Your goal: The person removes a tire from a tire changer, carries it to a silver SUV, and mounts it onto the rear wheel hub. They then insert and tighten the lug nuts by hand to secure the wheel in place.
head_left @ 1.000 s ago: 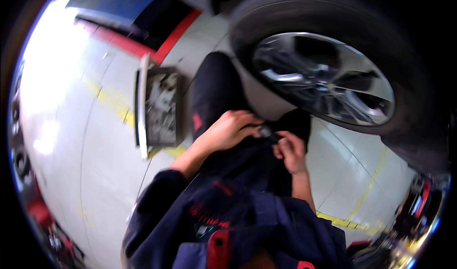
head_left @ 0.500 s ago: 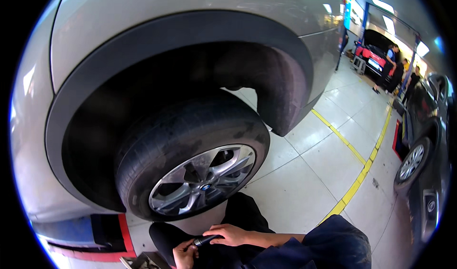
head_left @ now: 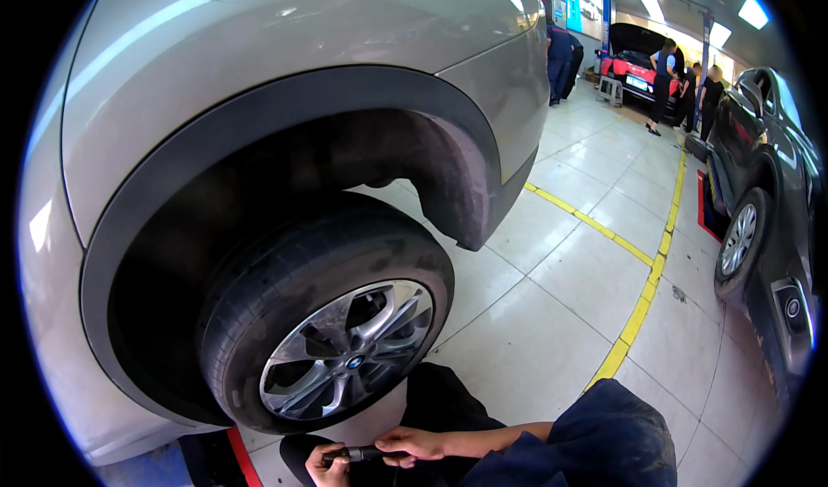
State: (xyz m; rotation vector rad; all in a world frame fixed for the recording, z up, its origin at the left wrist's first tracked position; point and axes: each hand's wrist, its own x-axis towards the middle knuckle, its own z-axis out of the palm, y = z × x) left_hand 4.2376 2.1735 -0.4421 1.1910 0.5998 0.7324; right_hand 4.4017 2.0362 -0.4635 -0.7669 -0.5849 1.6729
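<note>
At the lower edge of the head view, my left hand (head_left: 326,465) and my right hand (head_left: 412,444) hold a short black cylinder (head_left: 363,454) with a silver band between them. Fingers of the left hand close round its banded end. The right hand is wrapped on the other end and hides part of it, so its exact kind cannot be made out. Just beyond my hands is a car wheel (head_left: 348,362) with a silver spoked rim and black tyre. It sits low under the dark wheel arch of a silver-beige car (head_left: 285,34).
A blue lift pad with a red edge (head_left: 243,458) lies at lower left. Yellow lines (head_left: 636,319) cross the pale tiled floor. A dark car (head_left: 763,198) stands at right. Several people are near a red car (head_left: 634,71) with its hood raised.
My view has shifted, showing more of the far workshop. The cylinder has turned from slanted to nearly level, still in both hands. Another person's back now shows behind the silver-beige car.
</note>
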